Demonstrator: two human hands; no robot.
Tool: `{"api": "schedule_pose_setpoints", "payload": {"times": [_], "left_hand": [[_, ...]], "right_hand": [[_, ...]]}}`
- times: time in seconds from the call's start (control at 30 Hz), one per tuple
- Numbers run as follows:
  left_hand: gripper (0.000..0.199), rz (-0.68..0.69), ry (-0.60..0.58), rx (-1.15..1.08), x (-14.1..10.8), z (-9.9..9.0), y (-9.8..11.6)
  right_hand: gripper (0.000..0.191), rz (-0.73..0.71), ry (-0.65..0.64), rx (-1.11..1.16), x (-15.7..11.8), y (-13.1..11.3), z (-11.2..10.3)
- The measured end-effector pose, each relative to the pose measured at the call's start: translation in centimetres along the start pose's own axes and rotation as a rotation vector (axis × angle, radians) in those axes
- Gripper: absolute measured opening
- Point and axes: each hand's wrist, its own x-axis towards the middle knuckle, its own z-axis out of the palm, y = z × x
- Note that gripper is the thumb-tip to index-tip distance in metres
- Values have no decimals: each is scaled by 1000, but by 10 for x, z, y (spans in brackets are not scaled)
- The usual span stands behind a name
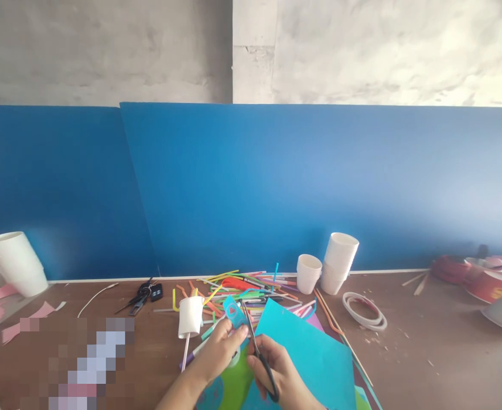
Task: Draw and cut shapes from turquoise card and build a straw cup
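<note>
My left hand point(216, 353) pinches a small piece of blue paper point(232, 310) with a red heart drawn on it. Black-handled scissors point(264, 364) are in my right hand point(278, 370), their blades pointing up at the right edge of the small piece. Beneath and beside my right hand lies a large blue sheet point(314, 353), with green paper point(239, 381) under my hands. A white paper cup point(190, 316) with yellow bent straws and a pink straw below it is just left of my left hand.
Colourful straws and pens point(254, 285) are heaped behind my hands. Stacked white cups point(339, 262) and a tape roll point(364, 311) stand or lie to the right. Keys point(146, 293) and a tall cup stack point(15, 263) are at the left. A blue partition point(276, 188) borders the table.
</note>
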Motion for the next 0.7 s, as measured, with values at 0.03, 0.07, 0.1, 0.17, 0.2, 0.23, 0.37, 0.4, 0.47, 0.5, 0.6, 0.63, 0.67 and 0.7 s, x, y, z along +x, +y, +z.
{"api": "schedule_pose_setpoints", "payload": {"times": [0.03,0.07,0.1,0.17,0.2,0.23,0.37,0.4,0.47,0.5,0.6,0.63,0.67,0.7], "left_hand": [[38,0,-17,13,-1,-2,3],[38,13,-41,17,-1,-3,5],[37,30,-64,18,-2,-5,6],[39,44,-100,27,-1,-8,7],[41,35,-108,35,-1,-9,6],[43,19,-115,42,0,-10,5],[48,-24,-124,56,3,-14,0],[48,-21,-114,61,4,-14,0],[47,13,-104,48,4,-12,2],[47,40,-106,30,4,-11,4],[44,110,-85,-15,3,-3,8],[43,121,-58,-19,2,0,9],[42,127,-29,-19,1,4,9],[42,126,-1,-20,0,6,9]], "right_hand": [[50,12,-1,1,0,-1,0],[50,19,-4,2,0,-1,-1],[50,20,-9,4,0,-2,-1],[50,18,-23,10,0,-2,-1],[50,19,-30,11,1,-2,-1],[50,25,-33,9,1,-2,-1],[50,48,-25,-3,1,0,-1],[50,45,-23,-1,1,1,-1],[49,29,-12,7,2,2,-1],[49,19,-4,12,3,3,-2],[47,-11,18,24,4,4,-2],[46,-20,22,28,4,4,-2],[45,-28,25,33,3,4,-2],[44,-33,25,39,3,4,-1]]}}
